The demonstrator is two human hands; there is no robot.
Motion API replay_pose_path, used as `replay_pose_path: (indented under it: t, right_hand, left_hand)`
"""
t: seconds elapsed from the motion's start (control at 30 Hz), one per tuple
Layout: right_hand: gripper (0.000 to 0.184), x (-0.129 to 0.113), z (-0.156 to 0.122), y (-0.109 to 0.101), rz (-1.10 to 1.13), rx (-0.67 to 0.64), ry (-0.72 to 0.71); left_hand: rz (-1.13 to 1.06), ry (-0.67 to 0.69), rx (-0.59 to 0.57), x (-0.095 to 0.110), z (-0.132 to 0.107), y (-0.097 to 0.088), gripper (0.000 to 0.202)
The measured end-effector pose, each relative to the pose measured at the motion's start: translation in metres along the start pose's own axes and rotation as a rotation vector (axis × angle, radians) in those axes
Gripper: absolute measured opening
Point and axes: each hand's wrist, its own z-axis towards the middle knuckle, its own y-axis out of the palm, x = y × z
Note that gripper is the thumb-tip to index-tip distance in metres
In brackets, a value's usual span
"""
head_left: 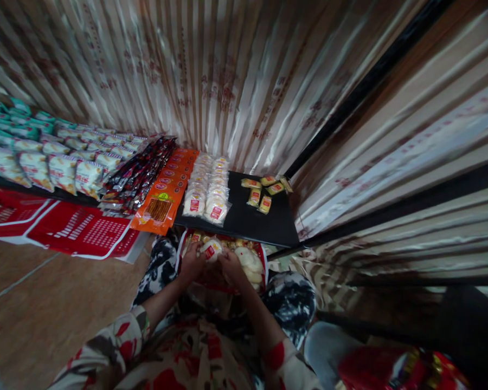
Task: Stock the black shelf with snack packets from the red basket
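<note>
Between my two hands is a round white cracker packet (211, 249) with a red label, held above a red-rimmed bag (264, 260) in my lap. My left hand (192, 261) is closed on the packet's left edge. On its right edge, my right hand (231, 265) also grips it. Inside the bag lie more white round packets (250, 262) and some small yellow packets, partly hidden by my hands. Just beyond the bag, two rows of the same white packets (205, 197) rest on a black shelf (244, 230).
Several small yellow packets (264, 203) lie on the shelf's right part. To the left are an orange snack pack (162, 195), dark shiny packets (140, 176), white bags (63, 170) and green bags (18, 122). Pleated curtain (211, 70) hangs behind, with black poles (361, 73) at right.
</note>
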Motion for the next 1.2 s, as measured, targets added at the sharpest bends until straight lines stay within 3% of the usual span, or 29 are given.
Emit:
replay_pose_path:
  t: [0.13,0.27,0.47,0.67,0.83,1.07,1.2]
  right_hand:
    - [0.024,-0.012,-0.011,-0.004,0.17,-0.013,0.057]
    - [0.02,-0.027,-0.019,-0.008,0.264,-0.035,0.08]
    - [0.026,-0.041,-0.021,-0.01,0.288,-0.076,0.085]
    - [0.043,-0.052,-0.011,0.005,0.271,-0.021,-0.101]
    - [0.049,-0.072,0.012,0.017,-0.04,0.119,-0.228]
    - [0.059,-0.099,0.051,0.028,-0.285,0.202,-0.323]
    - [0.056,-0.109,0.07,0.033,-0.397,0.207,-0.352]
  left_hand:
    - [-0.039,-0.088,-0.063,0.002,-0.002,-0.005,0.044]
    - [-0.124,-0.084,-0.123,0.005,-0.003,-0.008,0.047]
    - [-0.283,-0.085,-0.212,0.005,-0.001,-0.011,0.031]
    - [-0.38,-0.015,0.009,0.017,-0.002,-0.03,0.031]
    - [-0.391,0.009,0.165,0.03,0.012,-0.046,0.03]
    - [-0.226,0.011,0.231,0.038,0.045,-0.056,0.043]
    - [-0.102,0.13,0.308,0.042,0.053,-0.056,0.057]
